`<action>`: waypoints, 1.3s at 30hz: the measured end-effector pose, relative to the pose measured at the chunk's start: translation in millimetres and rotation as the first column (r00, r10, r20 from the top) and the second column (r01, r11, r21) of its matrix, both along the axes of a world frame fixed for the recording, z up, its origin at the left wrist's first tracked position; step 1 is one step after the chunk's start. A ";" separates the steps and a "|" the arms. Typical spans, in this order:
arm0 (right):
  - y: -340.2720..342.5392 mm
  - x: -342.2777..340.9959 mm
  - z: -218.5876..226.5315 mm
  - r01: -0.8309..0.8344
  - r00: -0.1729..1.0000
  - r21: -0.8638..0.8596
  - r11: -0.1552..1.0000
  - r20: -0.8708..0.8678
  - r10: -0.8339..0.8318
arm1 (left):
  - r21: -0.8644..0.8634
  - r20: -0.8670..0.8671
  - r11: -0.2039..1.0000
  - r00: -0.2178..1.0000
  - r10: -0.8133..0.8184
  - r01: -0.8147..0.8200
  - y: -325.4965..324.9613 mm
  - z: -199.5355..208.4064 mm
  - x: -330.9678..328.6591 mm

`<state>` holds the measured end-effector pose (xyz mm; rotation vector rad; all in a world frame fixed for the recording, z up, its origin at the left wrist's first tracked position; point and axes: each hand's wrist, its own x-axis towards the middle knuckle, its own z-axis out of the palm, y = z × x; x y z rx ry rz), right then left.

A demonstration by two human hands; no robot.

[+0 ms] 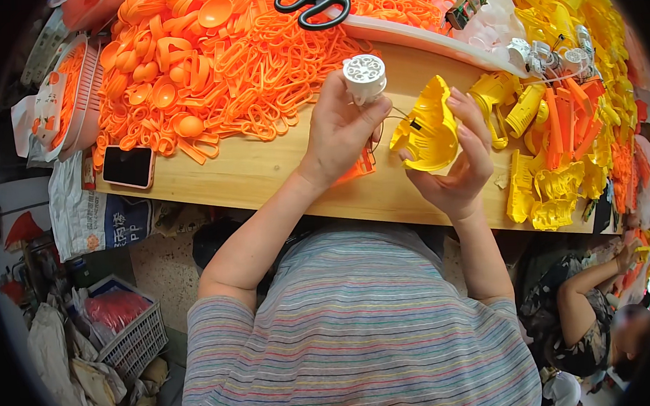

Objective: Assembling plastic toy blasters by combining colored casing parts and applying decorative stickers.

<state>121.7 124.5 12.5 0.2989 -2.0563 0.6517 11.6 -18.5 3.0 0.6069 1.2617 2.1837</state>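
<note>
My left hand [336, 140] is closed around a white round plastic part [364, 72] with a pattern of openings on its top, holding it upright over the table's front half. In my right hand [464, 173] is a yellow curved plastic shell [433, 140], its hollow, ribbed inside facing left. A small black piece sits inside the shell. A thin dark wire [397, 114] runs between the white part and the shell; its ends are hidden. Under my left hand lies an orange plastic piece [358, 170], partly covered.
Orange plastic spoons and clips [179, 78] heap up at the left and back. Black-handled scissors [318, 3] lie on top. A phone [129, 167] rests near the left front edge. Yellow shells [552, 191] cover the right side, near white motor-like parts [552, 57]. Another person [580, 307] sits at lower right.
</note>
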 end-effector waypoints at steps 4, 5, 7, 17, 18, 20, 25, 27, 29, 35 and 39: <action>4.5 8.0 5.1 -0.018 0.998 0.007 1.000 0.068 0.018 | -0.067 -0.136 0.998 0.991 0.007 -0.016 2.7 -3.1 -2.3; -0.1 13.4 3.8 -0.046 0.980 -0.296 0.954 0.170 0.100 | -0.068 -0.135 0.998 0.991 0.002 -0.012 3.5 -3.1 -2.7; -9.1 13.9 9.0 -0.031 0.930 -0.830 0.558 0.180 0.320 | -0.113 -0.276 0.993 0.961 0.004 -0.036 3.7 -2.3 -4.8; -16.5 15.7 -8.8 0.145 0.791 -0.989 0.035 0.137 0.597 | -0.309 -0.511 0.951 0.839 -0.185 0.022 8.1 -4.9 -8.5; -18.4 14.7 -9.0 0.145 0.792 -0.989 0.034 0.137 0.595 | -0.315 -0.528 0.949 0.827 -0.192 0.019 8.2 -5.7 -8.5; -21.3 12.8 -9.0 0.135 0.794 -0.985 0.103 0.170 0.584 | -0.290 -0.541 0.957 0.824 -0.168 0.004 8.4 -4.4 -5.7; -31.5 11.7 -2.8 0.171 0.821 -0.967 0.191 0.246 0.514 | -0.253 -0.591 0.967 0.796 -0.134 -0.025 7.6 -6.1 -1.9; -34.9 10.7 -3.6 0.158 0.837 -0.963 0.217 0.247 0.489 | -0.307 -0.504 0.952 0.851 -0.150 -0.014 4.2 -2.4 -0.9; -37.4 10.4 -7.0 0.131 0.866 -0.931 0.340 0.274 0.418 | -0.279 -0.608 0.951 0.791 -0.069 -0.131 3.0 -3.0 -1.5; -41.0 12.9 -14.6 0.165 0.892 -0.789 0.592 0.376 0.253 | -0.232 -0.788 0.905 0.614 0.041 -0.357 -7.0 9.2 -3.9; -42.9 10.7 -20.4 0.129 0.918 -0.760 0.637 0.334 0.213 | -0.346 -0.568 0.929 0.817 -0.095 -0.133 -12.8 9.6 2.9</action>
